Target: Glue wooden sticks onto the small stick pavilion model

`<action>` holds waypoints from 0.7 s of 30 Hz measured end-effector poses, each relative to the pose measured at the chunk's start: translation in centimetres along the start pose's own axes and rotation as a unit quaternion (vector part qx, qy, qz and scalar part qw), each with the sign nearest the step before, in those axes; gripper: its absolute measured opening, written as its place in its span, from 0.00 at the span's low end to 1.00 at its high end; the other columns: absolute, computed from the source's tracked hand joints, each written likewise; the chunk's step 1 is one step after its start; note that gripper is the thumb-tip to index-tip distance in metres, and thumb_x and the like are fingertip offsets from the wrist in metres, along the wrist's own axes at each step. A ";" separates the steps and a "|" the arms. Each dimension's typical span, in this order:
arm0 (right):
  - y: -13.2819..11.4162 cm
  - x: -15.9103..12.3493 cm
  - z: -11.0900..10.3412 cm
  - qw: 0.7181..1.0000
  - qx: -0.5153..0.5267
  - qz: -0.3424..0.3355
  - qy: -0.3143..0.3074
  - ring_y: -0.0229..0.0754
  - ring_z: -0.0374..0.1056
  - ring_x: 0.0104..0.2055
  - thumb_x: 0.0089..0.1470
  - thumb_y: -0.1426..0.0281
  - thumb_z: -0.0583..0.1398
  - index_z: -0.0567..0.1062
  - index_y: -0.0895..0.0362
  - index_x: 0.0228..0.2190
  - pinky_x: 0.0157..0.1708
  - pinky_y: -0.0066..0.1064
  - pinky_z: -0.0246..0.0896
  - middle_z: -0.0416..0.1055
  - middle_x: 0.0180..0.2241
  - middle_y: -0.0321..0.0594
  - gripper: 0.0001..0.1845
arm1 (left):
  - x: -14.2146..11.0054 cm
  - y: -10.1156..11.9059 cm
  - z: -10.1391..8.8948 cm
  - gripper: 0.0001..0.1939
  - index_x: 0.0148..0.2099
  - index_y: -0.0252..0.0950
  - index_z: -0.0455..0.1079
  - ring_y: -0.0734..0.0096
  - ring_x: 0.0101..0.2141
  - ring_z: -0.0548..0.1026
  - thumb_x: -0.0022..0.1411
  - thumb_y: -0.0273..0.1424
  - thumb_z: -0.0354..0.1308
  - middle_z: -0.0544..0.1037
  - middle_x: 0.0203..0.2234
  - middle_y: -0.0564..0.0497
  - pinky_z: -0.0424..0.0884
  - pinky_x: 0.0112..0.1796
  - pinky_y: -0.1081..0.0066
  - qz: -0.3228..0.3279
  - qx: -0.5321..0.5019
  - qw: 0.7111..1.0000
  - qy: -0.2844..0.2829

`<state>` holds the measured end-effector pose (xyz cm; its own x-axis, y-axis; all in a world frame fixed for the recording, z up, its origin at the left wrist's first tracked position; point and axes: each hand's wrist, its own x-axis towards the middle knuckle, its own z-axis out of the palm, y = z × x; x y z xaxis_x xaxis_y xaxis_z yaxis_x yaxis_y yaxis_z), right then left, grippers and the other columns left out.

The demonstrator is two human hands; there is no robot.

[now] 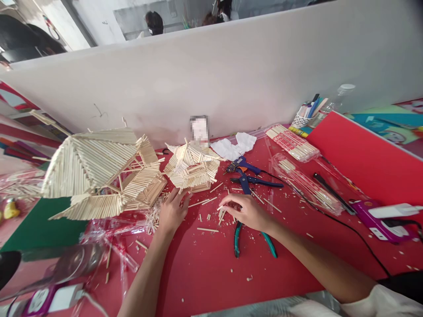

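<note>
My left hand [174,208] lies at the front edge of a small pavilion model [193,169] made of thin wooden sticks. Its fingers are spread, with the tips close to the model's base; whether they touch it I cannot tell. My right hand [245,209] hovers over scattered stick offcuts [209,216], thumb and forefinger pinched on what looks like a short wooden stick [220,208]. Pliers with teal handles [237,241] lie partly hidden under that hand. Beyond it are a blue glue gun [244,165] and a dark blue cutting tool [256,181].
A larger stick-built pavilion [95,165] stands on the left. Bundles of sticks [292,143], a purple power strip [376,220], and a black cable [346,226] are on the right. White tissue [231,147] lies near the pale partition [231,88]. Plastic wrapping [122,246] sits at left front.
</note>
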<state>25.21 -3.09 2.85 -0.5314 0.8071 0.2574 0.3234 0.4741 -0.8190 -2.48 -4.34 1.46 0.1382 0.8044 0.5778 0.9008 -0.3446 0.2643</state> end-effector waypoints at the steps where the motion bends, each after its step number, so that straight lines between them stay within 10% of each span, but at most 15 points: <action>1: 0.0 0.0 -0.1 1.000 -0.002 0.002 0.001 0.39 0.74 0.34 0.65 0.64 0.60 0.76 0.53 0.37 0.31 0.28 0.66 0.79 0.35 0.38 0.07 | -0.1 0.0 -0.3 0.10 0.46 0.40 0.78 0.71 0.32 0.80 0.70 0.33 0.55 0.81 0.37 0.48 0.70 0.32 0.75 0.011 -0.011 1.000 -0.009; 9: -0.6 0.3 -0.2 1.000 0.006 0.008 0.010 0.40 0.75 0.38 0.64 0.65 0.60 0.76 0.53 0.37 0.34 0.28 0.68 0.79 0.37 0.39 0.06 | -0.7 2.1 -0.8 0.11 0.47 0.38 0.75 0.73 0.30 0.80 0.73 0.32 0.51 0.82 0.34 0.48 0.73 0.31 0.76 0.163 -0.082 0.975 -0.130; 21: -1.4 1.1 0.5 0.999 0.042 0.008 0.005 0.40 0.76 0.37 0.62 0.67 0.62 0.78 0.53 0.36 0.32 0.27 0.68 0.80 0.35 0.38 0.04 | -1.9 4.5 0.5 0.14 0.51 0.39 0.71 0.73 0.38 0.82 0.70 0.22 0.49 0.82 0.42 0.47 0.77 0.38 0.76 0.192 -0.133 0.969 -0.078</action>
<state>23.82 -3.04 4.03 -0.5185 0.8180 0.2491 0.2647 0.4306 -0.8629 1.55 -7.20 1.19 0.5215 0.6483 0.5547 0.6350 -0.7292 0.2553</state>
